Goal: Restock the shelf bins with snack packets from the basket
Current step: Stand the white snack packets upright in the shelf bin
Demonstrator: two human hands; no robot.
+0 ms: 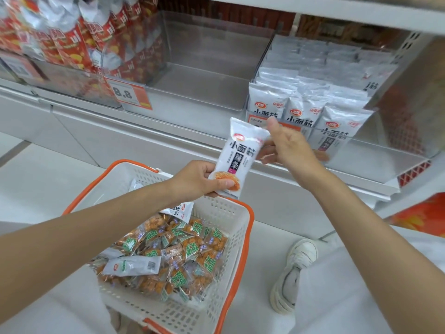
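Fig. 1: 1 white snack packet held above basket. L hand fingers grip its lower end; R hand pinches its top edge. Release L once R is firm, then slot upright w/ matching packets in clear bin.

I hold one white packet nearly upright above the basket's far rim — orange packets fill the basket, white ones line the right bin.

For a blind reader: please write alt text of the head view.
Left grip and right grip hold one white foil snack packet above a white plastic basket with orange rim. The clear shelf bin behind holds matching packets.
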